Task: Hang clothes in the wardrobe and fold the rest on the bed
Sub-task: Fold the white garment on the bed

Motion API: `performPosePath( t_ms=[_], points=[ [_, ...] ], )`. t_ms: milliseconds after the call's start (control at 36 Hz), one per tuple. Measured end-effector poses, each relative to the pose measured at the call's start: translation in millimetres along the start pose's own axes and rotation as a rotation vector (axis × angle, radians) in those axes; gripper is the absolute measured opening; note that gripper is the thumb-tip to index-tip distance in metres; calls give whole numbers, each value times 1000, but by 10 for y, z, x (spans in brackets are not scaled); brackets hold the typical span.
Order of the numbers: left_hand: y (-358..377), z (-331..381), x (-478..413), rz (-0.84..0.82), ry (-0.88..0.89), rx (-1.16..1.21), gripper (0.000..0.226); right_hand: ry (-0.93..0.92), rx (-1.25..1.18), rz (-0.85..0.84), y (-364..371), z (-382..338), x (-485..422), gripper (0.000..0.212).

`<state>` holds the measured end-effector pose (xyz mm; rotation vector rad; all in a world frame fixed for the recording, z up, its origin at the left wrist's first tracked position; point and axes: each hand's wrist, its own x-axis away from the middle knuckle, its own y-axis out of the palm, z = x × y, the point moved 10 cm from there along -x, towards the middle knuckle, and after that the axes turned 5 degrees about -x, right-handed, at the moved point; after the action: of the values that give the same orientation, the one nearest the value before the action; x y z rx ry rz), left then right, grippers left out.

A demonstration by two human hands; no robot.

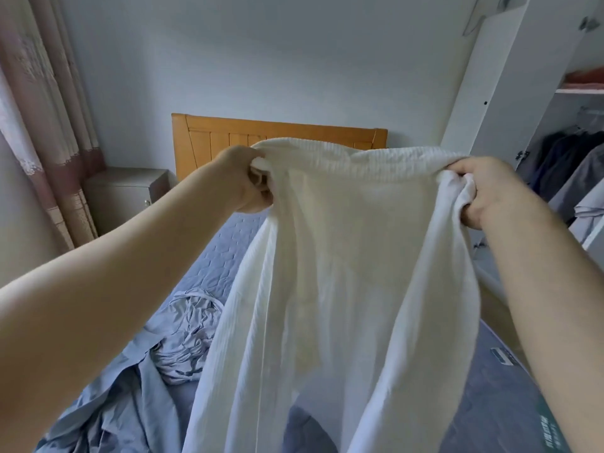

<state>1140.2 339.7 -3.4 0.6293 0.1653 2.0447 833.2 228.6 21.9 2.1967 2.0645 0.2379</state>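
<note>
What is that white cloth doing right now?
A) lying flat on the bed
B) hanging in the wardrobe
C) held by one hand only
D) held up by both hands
D: the left hand and right hand each grip a top corner of the white garment, which hangs above the bed.

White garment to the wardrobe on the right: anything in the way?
Nothing visible does. The left hand and right hand hold the white garment up over the bed, and the wardrobe beside it stands open. Dark clothes hang inside.
</note>
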Motion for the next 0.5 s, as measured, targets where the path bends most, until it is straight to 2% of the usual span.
performPosePath(
  t_ms=[83, 139, 278, 333, 361, 500],
  points=[
    [149, -66, -160, 15, 23, 73, 17, 44, -110, 103, -66, 130, -204, 34],
    [234, -189, -400, 51, 9, 60, 3, 53, -141, 149, -41, 297, -444, 29],
    [388, -811, -1474, 121, -85, -90, 26, 167, 12, 184, 72, 1234, -1248, 3],
    [455, -1124, -1947, 137, -134, -124, 29, 238, 68, 202, 86, 1757, -1592, 31],
    [460, -1274, -2187, 169, -157, -135, 29, 243, 92, 222, 90, 1982, -1764, 39],
    [427, -1993, -3431, 300, -237, -174, 30, 295, 211, 334, 58, 2975, -2592, 41]
  ],
)
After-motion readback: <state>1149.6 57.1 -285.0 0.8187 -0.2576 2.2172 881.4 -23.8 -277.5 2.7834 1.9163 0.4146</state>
